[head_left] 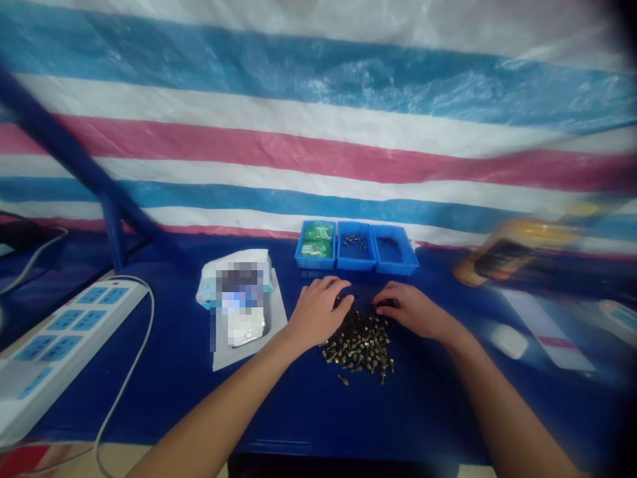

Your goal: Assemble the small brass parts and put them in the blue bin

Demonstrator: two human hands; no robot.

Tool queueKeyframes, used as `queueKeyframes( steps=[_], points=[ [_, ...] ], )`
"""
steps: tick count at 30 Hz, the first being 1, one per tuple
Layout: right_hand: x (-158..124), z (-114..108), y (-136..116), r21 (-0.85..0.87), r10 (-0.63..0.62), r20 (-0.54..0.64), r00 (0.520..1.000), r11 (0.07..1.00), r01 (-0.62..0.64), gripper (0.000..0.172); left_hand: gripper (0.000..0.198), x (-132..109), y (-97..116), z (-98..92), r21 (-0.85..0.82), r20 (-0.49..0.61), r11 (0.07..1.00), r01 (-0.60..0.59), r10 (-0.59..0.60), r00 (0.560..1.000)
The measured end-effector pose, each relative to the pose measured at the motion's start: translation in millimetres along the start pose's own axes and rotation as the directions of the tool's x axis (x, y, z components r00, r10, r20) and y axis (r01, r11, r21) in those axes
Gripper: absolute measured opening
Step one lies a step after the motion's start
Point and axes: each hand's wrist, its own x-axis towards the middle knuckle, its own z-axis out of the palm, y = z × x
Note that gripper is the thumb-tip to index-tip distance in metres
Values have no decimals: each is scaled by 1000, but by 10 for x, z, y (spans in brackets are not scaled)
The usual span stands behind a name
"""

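Note:
A loose pile of small dark, brassy screws point(361, 345) lies on the blue tabletop. My left hand point(318, 309) curves over the pile's far left edge, thumb and fingertips apart, holding nothing that I can see. At the pile's far right edge is my right hand point(408, 309), its thumb and forefinger bent close together. Whatever is between those fingertips is too dark to make out. Beyond the hands three blue bins stand side by side. The left bin point(297, 257) has green-and-white packets in it, the middle bin point(356, 264) several small screws, and the right bin point(398, 268) dark small pieces.
Left of the pile, a soft white pack point(206, 275) and a partly blurred item lie on a white sheet point(279, 312). A white power strip point(74, 332) with a cable sits at far left. On the right are a blurred amber bottle point(517, 249) and a white mouse-shaped object point(510, 340).

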Motion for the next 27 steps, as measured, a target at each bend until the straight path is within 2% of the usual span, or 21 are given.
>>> queueKeyframes(
  steps=[3,6,9,12,15,20,25,27],
  points=[
    [2,-6,-32,31,10,-32,999,999,-9,13,31,10,8,-9,-26,-35,1000,2,-3,999],
    [-5,-25,-135,171,37,-53,998,985,-27,15,28,15,36,-54,-60,-112,998,-28,21,993],
    [-10,-28,-282,382,17,-45,999,924,2,19,29,-1,85,-122,-77,-142,979,-191,179,974],
    [-10,-6,-400,600,15,-96,995,799,46,20,30,-25,126,-163,-90,-165,916,-390,373,913],
    [-3,18,-453,730,53,-123,991,682,54,18,28,-30,126,-157,-105,-229,868,-486,454,861],
    [25,60,-461,782,68,-105,992,622,40,14,30,-7,62,-95,-125,-289,850,-511,462,839],
    [59,173,-458,899,160,-103,982,437,23,19,25,-10,59,-52,-202,-421,818,-538,424,802],
    [69,208,-461,920,203,-109,973,391,21,18,23,-17,78,-53,-239,-448,808,-538,400,800]
  ],
)
